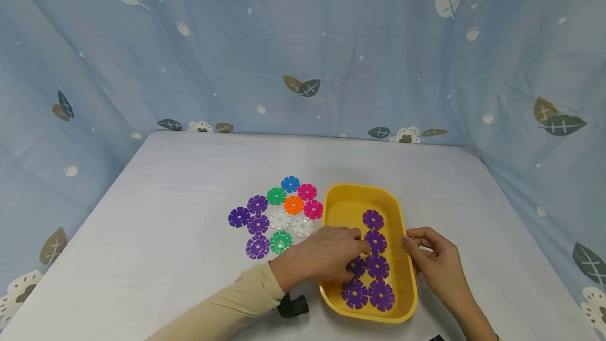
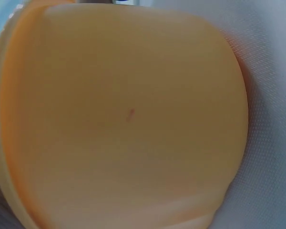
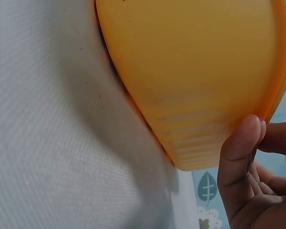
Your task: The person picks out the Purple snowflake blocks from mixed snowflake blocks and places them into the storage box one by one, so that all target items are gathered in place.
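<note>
A yellow plastic basin (image 1: 347,201) stands on the table, holding several purple snowflake discs (image 1: 381,295) laid flat in two columns. My left hand (image 1: 326,257) reaches over its left rim, thumb and fingertips at opposite edges of one purple snowflake disc (image 1: 356,266) in the left column. That disc is partly hidden by the hand. On the right side, my right hand (image 1: 437,267) pinches the basin's rim between thumb and finger; the right wrist view shows this thumb (image 3: 240,148) against the outer wall. In the left wrist view only the basin's outer wall (image 2: 128,143) shows.
Left of the basin lie loose snowflake discs: purple (image 1: 258,246), green (image 1: 281,241), white (image 1: 280,220), orange (image 1: 293,204), pink (image 1: 307,192) and blue (image 1: 291,183). A black object (image 1: 293,306) sits below the left wrist. A patterned blue curtain (image 1: 303,41) hangs behind the white table (image 1: 156,225).
</note>
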Motion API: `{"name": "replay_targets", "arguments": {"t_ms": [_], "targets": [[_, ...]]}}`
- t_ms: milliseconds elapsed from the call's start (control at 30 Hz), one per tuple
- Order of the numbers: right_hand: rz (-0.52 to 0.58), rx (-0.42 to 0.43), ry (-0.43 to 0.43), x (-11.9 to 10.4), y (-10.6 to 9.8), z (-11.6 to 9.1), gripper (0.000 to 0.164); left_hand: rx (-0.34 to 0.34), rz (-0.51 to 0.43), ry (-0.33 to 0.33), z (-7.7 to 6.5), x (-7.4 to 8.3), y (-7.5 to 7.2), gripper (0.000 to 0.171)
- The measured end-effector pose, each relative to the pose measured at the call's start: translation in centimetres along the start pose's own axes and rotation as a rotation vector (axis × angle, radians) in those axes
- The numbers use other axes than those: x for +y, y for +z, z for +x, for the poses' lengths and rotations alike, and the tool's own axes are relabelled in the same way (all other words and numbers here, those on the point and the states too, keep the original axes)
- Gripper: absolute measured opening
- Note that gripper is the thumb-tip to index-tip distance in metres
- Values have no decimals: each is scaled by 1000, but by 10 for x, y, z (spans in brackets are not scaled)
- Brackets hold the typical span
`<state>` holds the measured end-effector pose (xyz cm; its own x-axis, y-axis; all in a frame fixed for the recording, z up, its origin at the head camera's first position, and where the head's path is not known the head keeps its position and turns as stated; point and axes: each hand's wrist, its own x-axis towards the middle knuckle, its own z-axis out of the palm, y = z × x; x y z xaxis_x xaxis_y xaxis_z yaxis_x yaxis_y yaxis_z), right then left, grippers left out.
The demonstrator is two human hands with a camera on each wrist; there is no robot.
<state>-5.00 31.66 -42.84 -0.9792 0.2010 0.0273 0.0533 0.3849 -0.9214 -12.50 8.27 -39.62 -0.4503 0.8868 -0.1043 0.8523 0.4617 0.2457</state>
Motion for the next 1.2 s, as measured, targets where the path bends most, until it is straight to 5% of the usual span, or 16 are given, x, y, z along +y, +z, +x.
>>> {"name": "replay_targets", "arguments": {"t_ms": [500, 1200], "targets": [[-5, -1, 9, 0, -1, -2, 27, 70, -97, 10, -16, 6, -18, 54], [-16, -1, 6, -1, -1, 0, 26, 234, -75, 95, -55, 10, -23, 42]]}}
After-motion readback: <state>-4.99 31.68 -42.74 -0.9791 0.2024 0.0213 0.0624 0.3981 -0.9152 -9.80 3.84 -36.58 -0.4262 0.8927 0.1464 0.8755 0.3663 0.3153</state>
